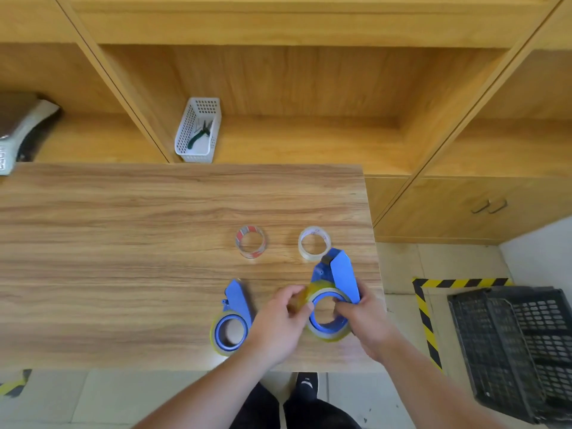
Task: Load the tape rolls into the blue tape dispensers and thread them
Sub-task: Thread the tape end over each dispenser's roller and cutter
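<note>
Two blue tape dispensers lie on the wooden table. The left dispenser rests flat with a yellowish tape roll on its hub. My right hand grips the right dispenser, which also carries a yellowish roll. My left hand pinches the loose tape end pulled off that roll, near the dispenser's neck. Farther back stand two empty cores or thin rolls: one with red print and one white and clear.
A white perforated basket with pliers sits on the shelf behind the table. A grey device is on the left shelf. A black plastic crate stands on the floor at right, beside yellow-black floor tape. The table's right edge is close to my right hand.
</note>
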{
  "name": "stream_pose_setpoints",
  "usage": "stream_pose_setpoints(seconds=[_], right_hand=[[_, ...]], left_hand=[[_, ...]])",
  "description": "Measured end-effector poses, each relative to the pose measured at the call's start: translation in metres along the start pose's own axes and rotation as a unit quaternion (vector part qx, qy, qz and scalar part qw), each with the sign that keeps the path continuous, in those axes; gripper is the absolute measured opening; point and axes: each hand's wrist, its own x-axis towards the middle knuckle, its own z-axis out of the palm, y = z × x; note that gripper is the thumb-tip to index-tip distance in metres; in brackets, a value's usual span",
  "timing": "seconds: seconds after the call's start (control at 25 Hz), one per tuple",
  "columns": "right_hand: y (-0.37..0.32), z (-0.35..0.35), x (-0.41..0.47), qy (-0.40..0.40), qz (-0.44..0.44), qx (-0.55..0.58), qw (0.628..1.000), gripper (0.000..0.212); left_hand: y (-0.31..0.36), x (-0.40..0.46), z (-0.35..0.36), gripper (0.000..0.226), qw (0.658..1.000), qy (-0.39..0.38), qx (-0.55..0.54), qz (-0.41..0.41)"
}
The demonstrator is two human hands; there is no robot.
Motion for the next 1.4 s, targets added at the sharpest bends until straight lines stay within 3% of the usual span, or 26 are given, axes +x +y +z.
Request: stream_pose_setpoints(seconds=[0.36,0.6,0.72,0.84,0.96,1.24,1.4], right_hand=[[-0.041,0.011,-0.006,-0.009,-0.051,0.206,0.977,0.041],[-0.052,0.021,-0.013,-0.072,-0.059,0.238,0.967,0.026],[-0.058,0.017,-0.019,-0.162,-0.011,0.227,0.96,0.028],[-0.058,0.016,-0.028,-0.253,0.037,0.19,0.948,0.045],[-0.055,0.022,-0.038,-0.311,0.061,0.187,0.93,0.042],[-0.052,0.03,-0.051,-0.355,0.075,0.212,0.908,0.043],[-0.05,0.031,-0.058,-0.373,0.09,0.2,0.901,0.034]], left_hand=[[0.036,-0.032,-0.006,0.037,0.974,0.14,-0.149,0.093],[0.036,-0.052,-0.007,0.051,0.961,0.138,-0.217,0.098],[0.042,-0.061,-0.028,0.052,0.97,0.106,-0.156,0.155],[0.048,-0.056,-0.063,0.04,0.972,0.059,-0.057,0.22],[0.053,-0.05,-0.089,0.035,0.968,-0.013,0.026,0.248],[0.056,-0.049,-0.101,0.024,0.962,-0.039,0.025,0.269],[0.057,-0.055,-0.104,0.014,0.93,-0.034,0.116,0.346]])
